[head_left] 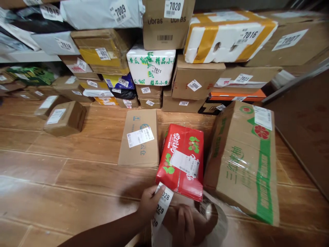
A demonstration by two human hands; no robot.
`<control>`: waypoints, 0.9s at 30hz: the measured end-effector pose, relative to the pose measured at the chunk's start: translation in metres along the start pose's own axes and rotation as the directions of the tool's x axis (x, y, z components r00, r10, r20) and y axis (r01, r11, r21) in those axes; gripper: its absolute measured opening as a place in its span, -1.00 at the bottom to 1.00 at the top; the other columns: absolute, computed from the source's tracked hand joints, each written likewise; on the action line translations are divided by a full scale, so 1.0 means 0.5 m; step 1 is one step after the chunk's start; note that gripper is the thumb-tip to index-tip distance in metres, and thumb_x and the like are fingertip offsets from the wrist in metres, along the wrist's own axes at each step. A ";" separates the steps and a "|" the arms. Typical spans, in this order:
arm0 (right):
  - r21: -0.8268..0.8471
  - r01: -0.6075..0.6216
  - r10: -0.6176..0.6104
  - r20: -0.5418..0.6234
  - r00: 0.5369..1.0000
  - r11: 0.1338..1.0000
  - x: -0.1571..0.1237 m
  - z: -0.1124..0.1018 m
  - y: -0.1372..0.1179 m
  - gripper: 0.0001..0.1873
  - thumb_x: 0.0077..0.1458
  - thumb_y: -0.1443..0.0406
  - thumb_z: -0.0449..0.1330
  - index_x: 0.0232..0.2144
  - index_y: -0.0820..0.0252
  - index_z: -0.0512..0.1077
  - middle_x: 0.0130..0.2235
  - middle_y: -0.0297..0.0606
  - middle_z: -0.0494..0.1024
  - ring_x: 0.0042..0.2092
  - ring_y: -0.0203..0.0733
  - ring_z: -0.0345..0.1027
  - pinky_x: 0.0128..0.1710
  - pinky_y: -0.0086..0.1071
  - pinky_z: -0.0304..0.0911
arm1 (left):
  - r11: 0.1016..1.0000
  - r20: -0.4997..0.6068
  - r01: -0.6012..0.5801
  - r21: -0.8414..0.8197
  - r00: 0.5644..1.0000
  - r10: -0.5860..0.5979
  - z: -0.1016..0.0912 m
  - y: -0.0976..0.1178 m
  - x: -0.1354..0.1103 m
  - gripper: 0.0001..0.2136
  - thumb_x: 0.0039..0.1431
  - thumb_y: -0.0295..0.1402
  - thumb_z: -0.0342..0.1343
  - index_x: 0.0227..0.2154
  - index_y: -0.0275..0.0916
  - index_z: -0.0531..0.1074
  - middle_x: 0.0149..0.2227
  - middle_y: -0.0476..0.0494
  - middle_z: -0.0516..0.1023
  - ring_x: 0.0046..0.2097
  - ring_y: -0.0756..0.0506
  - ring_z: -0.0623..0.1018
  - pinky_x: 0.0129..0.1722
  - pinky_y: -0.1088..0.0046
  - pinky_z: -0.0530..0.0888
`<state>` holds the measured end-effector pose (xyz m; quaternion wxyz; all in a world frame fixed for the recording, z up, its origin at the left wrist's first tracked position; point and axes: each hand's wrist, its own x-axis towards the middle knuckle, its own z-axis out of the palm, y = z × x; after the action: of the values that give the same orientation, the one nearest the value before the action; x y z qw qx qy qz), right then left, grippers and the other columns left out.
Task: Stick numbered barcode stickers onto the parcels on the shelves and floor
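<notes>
My left hand [149, 203] pinches the top end of a white strip of number labels [161, 210] between thumb and fingers. The strip hangs at the near edge of a red box [183, 157] with green leaf pictures and a white shipping label. My right hand [187, 224] is beside the strip, its fingers curled and partly in shadow. Around that hand shows a pale label roll [221, 223], blurred, which it seems to grip. Beneath the hands the view is dark and partly hidden.
On the wooden floor, a plain carton [138, 151] lies left of the red box and a large green-striped carton [244, 164] right of it. Numbered parcels [151, 67] are stacked along the back. Two small brown boxes [65, 118] sit at left. A brown panel [303, 120] stands at right.
</notes>
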<state>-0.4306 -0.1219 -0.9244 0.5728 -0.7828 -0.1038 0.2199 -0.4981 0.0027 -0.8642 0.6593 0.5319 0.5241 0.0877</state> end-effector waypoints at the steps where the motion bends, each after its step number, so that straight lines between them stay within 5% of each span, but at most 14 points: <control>1: 0.051 -0.048 0.044 0.091 0.995 0.998 0.002 0.009 -0.035 -0.58 0.01 -0.02 0.12 -0.30 0.18 0.50 -0.26 -0.14 0.57 -0.19 -0.06 0.41 -0.20 -0.24 0.30 | 0.997 -0.034 0.042 -0.064 0.998 -0.044 0.001 0.003 -0.005 -0.48 -0.01 0.14 0.00 -0.68 -0.29 0.29 -0.68 0.04 0.26 -0.59 0.07 0.22 -0.58 0.55 0.19; 3: 0.108 -0.143 0.113 0.243 0.963 0.984 0.022 0.025 -0.107 -0.56 0.00 0.03 0.16 -0.14 0.17 0.45 -0.17 -0.13 0.55 -0.17 -0.09 0.42 -0.20 -0.27 0.33 | 0.991 -0.050 0.030 -0.134 0.998 -0.037 -0.001 0.015 -0.012 -0.48 -0.08 0.15 0.07 -0.65 -0.32 0.34 -0.66 0.03 0.29 -0.57 0.07 0.23 -0.55 0.55 0.20; 7: 0.119 -0.201 0.104 0.550 0.829 0.972 0.099 0.045 -0.196 -0.70 -0.08 0.10 0.26 -0.37 0.22 0.51 -0.39 -0.20 0.58 -0.36 -0.17 0.42 -0.33 -0.35 0.34 | 0.978 -0.023 0.028 -0.207 0.999 -0.033 -0.012 0.059 -0.011 -0.51 -0.13 0.09 0.15 -0.61 -0.35 0.43 -0.63 -0.01 0.37 -0.54 0.05 0.29 -0.52 0.55 0.25; 11: 0.127 -0.186 0.089 0.541 0.837 0.974 0.157 0.056 -0.209 -0.68 -0.16 0.10 0.31 -0.43 0.23 0.48 -0.56 -0.32 0.49 -0.53 -0.29 0.29 -0.53 -0.43 0.22 | 0.960 -0.023 0.016 -0.279 0.999 -0.024 -0.026 0.091 -0.002 -0.63 -0.18 -0.06 0.27 -0.48 -0.33 0.50 -0.52 -0.04 0.51 -0.48 0.02 0.39 -0.44 0.54 0.32; 19: 0.105 -0.150 0.056 0.607 0.792 0.983 0.181 0.080 -0.226 -0.76 -0.15 0.13 0.27 -0.55 0.21 0.50 -0.54 -0.31 0.52 -0.50 -0.30 0.30 -0.48 -0.43 0.24 | 0.891 -0.045 0.090 -0.445 0.991 -0.123 -0.047 0.083 0.010 -0.59 -0.08 -0.02 0.19 -0.57 -0.37 0.46 -0.65 -0.05 0.43 -0.60 0.05 0.31 -0.54 0.53 0.26; 23: 0.122 -0.213 0.093 0.621 0.778 0.970 0.175 0.083 -0.227 -0.75 -0.16 0.13 0.28 -0.53 0.22 0.50 -0.60 -0.37 0.46 -0.58 -0.36 0.21 -0.59 -0.48 0.16 | 0.928 -0.048 0.000 -0.373 0.999 -0.020 -0.053 0.089 0.011 -0.66 -0.10 -0.11 0.24 -0.40 -0.34 0.49 -0.51 -0.06 0.51 -0.50 0.02 0.40 -0.45 0.53 0.32; 27: 0.108 -0.244 0.121 0.639 0.759 0.964 0.145 0.096 -0.200 -0.73 -0.19 0.14 0.29 -0.47 0.23 0.49 -0.60 -0.41 0.41 -0.60 -0.36 0.20 -0.67 -0.50 0.15 | 0.978 -0.212 -0.044 -0.203 0.977 0.000 -0.056 0.058 0.015 -0.59 -0.13 0.00 0.19 -0.59 -0.31 0.36 -0.66 0.06 0.33 -0.58 0.08 0.26 -0.57 0.59 0.21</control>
<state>-0.3798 -0.0187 -0.8582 0.5511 -0.6145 -0.1907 0.5313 -0.5041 0.0370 -0.8426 0.6508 0.4539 0.5732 0.2048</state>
